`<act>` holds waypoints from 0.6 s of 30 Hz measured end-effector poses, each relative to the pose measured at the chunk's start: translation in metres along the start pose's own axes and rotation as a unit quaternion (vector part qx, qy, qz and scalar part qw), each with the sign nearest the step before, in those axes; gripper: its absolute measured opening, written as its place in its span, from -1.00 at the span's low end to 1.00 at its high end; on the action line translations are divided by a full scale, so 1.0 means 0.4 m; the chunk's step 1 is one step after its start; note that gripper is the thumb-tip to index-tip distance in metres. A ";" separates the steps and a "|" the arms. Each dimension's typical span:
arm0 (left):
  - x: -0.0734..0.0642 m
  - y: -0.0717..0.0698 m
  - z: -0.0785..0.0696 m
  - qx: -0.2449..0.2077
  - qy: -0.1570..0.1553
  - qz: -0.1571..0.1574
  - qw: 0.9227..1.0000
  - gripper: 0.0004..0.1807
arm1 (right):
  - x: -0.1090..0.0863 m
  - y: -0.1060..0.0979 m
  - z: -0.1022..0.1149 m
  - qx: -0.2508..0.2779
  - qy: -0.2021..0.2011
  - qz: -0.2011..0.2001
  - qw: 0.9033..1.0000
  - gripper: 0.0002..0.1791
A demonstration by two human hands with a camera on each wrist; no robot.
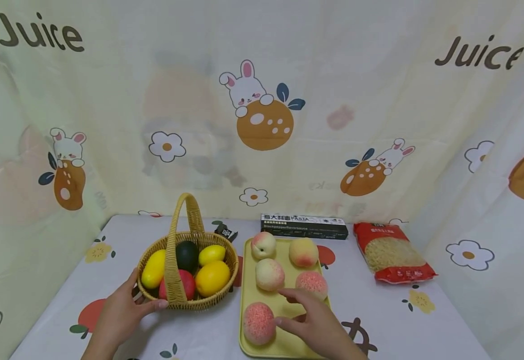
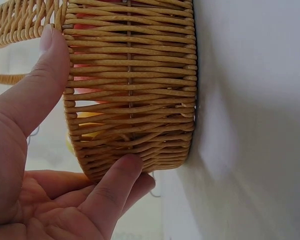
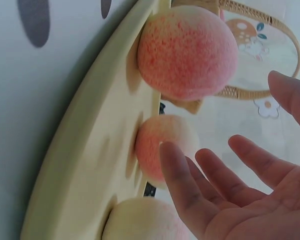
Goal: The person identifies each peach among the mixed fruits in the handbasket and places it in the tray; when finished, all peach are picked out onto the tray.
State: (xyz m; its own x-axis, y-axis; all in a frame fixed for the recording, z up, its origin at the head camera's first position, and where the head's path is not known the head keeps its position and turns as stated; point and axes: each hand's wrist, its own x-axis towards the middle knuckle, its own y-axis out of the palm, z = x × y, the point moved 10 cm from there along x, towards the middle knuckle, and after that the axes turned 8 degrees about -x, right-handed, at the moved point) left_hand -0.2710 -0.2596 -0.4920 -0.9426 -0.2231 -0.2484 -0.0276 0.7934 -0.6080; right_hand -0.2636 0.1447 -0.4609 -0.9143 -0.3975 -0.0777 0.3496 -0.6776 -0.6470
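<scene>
At the left stands a wicker basket (image 1: 204, 302) with a tall handle. In it lie yellow lemon-like fruits (image 1: 213, 278), a dark green fruit (image 1: 187, 256) and a red fruit (image 1: 185, 284). My left hand (image 1: 120, 313) grips the basket's near left side, thumb by the rim at the handle's foot, fingers against the woven wall (image 2: 135, 95). My right hand (image 1: 310, 320) hovers over a yellow tray (image 1: 284, 345), fingers apart and holding nothing. Several peaches sit on the tray; the nearest peach (image 1: 259, 323) is just left of the right thumb, and a pink peach (image 1: 311, 284) is partly behind the fingers.
Behind the tray lies a long black-and-white pasta box (image 1: 304, 227). A red bag of pasta (image 1: 394, 252) lies to the right. Beside the basket's far side is a small black packet (image 1: 226, 232). A printed curtain (image 1: 334, 100) hangs behind the table.
</scene>
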 end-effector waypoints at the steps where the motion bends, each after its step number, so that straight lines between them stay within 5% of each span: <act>1: 0.000 0.001 0.001 -0.001 0.000 0.001 1.000 0.61 | -0.003 -0.004 -0.006 0.004 0.007 -0.002 1.000 -0.30; 14: -0.011 -0.020 -0.012 -0.005 0.012 0.007 1.000 0.58 | -0.027 -0.061 -0.008 -0.009 0.014 -0.071 0.997 -0.36; 16: -0.032 -0.044 -0.023 0.000 0.014 -0.014 1.000 0.54 | -0.027 -0.076 0.001 -0.032 0.015 -0.090 0.995 -0.43; 18: -0.071 -0.081 -0.047 0.015 0.016 -0.067 0.998 0.45 | -0.029 -0.094 0.010 -0.053 0.018 -0.112 0.992 -0.50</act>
State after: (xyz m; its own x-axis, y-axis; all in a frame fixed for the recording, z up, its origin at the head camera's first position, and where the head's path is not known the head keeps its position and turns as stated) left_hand -0.2497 -0.2681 -0.4510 -0.9410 -0.3078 -0.1404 -0.1444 0.7407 -0.6561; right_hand -0.2651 0.1722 -0.4327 -0.9739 -0.2211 0.0518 0.1149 -0.6765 -0.7274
